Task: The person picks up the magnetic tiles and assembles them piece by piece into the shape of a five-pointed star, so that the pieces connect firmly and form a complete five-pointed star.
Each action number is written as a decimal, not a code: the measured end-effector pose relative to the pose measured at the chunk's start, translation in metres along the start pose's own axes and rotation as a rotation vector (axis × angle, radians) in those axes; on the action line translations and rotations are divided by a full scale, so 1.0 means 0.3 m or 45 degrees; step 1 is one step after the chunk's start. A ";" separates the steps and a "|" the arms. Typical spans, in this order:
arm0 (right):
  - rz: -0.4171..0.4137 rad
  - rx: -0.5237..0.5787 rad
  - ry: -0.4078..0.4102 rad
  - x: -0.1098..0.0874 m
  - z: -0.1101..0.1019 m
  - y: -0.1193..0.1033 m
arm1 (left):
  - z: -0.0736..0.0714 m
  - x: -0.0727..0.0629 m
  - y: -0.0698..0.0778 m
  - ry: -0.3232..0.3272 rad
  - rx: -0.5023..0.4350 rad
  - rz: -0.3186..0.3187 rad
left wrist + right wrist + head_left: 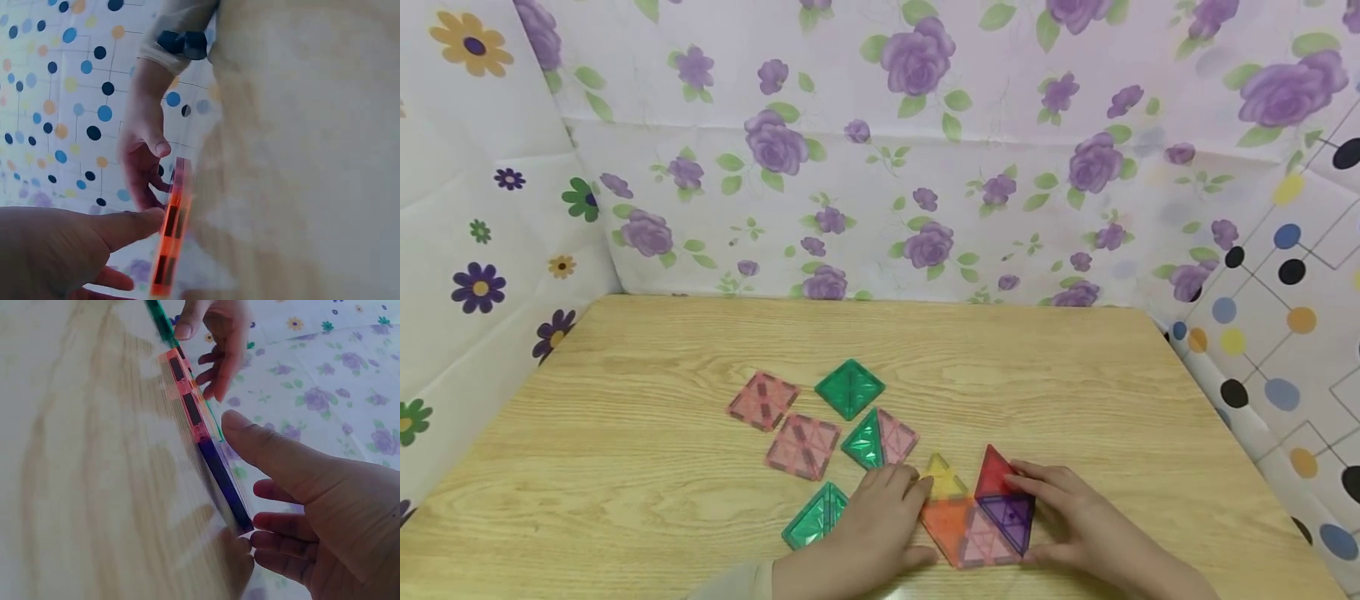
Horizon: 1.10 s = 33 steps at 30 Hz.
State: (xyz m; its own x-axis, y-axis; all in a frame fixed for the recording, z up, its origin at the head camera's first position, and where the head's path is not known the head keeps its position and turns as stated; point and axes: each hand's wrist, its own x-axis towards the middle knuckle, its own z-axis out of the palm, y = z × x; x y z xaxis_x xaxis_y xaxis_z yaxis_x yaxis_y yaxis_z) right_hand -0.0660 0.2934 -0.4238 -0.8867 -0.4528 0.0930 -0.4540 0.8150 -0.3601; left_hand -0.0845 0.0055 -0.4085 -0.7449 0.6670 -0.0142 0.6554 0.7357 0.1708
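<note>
On the table, triangular magnetic tiles lie edge to edge in a ring with a gap at its top: yellow (946, 482), orange (951, 527), pink (988, 540), purple (1013, 518) and red (992, 473). My left hand (880, 521) lies at the ring's left side, its fingertips by the yellow tile and its thumb beside the orange one. In the left wrist view that thumb meets the edge of the orange tile (170, 250). At the right side, my right hand (1078, 518) touches the red tile with extended fingertips. Its thumb reaches the purple tile's lower corner.
Farther back lie two pink diamonds (763, 401) of paired tiles, a green diamond (850, 388) and a green-and-pink pair (880, 437). Another green diamond (815, 518) is partly hidden by my left hand. Patterned cloth (880, 208) stands behind and beside the wooden table (662, 417).
</note>
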 end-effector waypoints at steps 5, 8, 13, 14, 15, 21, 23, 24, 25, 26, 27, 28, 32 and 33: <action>-0.006 -0.019 -0.022 0.000 0.022 0.009 | 0.036 -0.016 -0.010 0.074 -0.059 -0.018; -0.021 -0.016 -0.024 0.005 0.035 0.009 | 0.058 -0.013 -0.022 0.157 -0.019 -0.004; -0.043 0.035 -0.043 0.016 0.034 0.016 | 0.073 0.001 -0.053 0.257 -0.008 0.011; -0.053 0.045 -0.050 0.019 0.031 0.018 | 0.073 0.003 -0.059 0.267 -0.005 0.008; -0.067 0.048 -0.050 0.022 0.029 0.021 | 0.072 0.005 -0.064 0.279 0.004 0.001; -0.120 -0.026 0.030 0.031 0.041 0.025 | 0.062 0.002 -0.080 0.297 0.032 -0.045; -0.112 -0.066 0.060 0.032 0.050 0.025 | 0.059 -0.001 -0.081 0.290 0.022 -0.056; -0.103 -0.083 0.070 0.033 0.053 0.025 | 0.059 -0.002 -0.082 0.286 0.017 -0.059; -0.097 -0.093 0.077 0.033 0.056 0.025 | 0.058 -0.002 -0.082 0.280 0.005 -0.059; -0.093 -0.098 0.083 0.033 0.057 0.025 | 0.059 -0.002 -0.083 0.271 -0.013 -0.057; -0.088 -0.098 0.088 0.034 0.057 0.026 | 0.059 -0.002 -0.083 0.259 -0.032 -0.051; -0.084 -0.100 0.094 0.034 0.056 0.026 | 0.058 -0.001 -0.082 0.248 -0.058 -0.043; -0.068 -0.093 0.100 0.031 0.051 0.029 | 0.060 0.003 -0.075 0.217 -0.143 -0.015; -0.065 -0.092 0.100 0.029 0.050 0.031 | 0.060 0.004 -0.072 0.216 -0.153 -0.011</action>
State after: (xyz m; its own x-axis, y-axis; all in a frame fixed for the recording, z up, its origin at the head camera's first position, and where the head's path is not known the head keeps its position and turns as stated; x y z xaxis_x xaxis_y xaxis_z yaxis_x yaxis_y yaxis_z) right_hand -0.0767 0.2914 -0.4403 -0.8652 -0.4670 0.1827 -0.5012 0.8170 -0.2853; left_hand -0.0973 -0.0075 -0.4301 -0.7676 0.6235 0.1482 0.6367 0.7154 0.2879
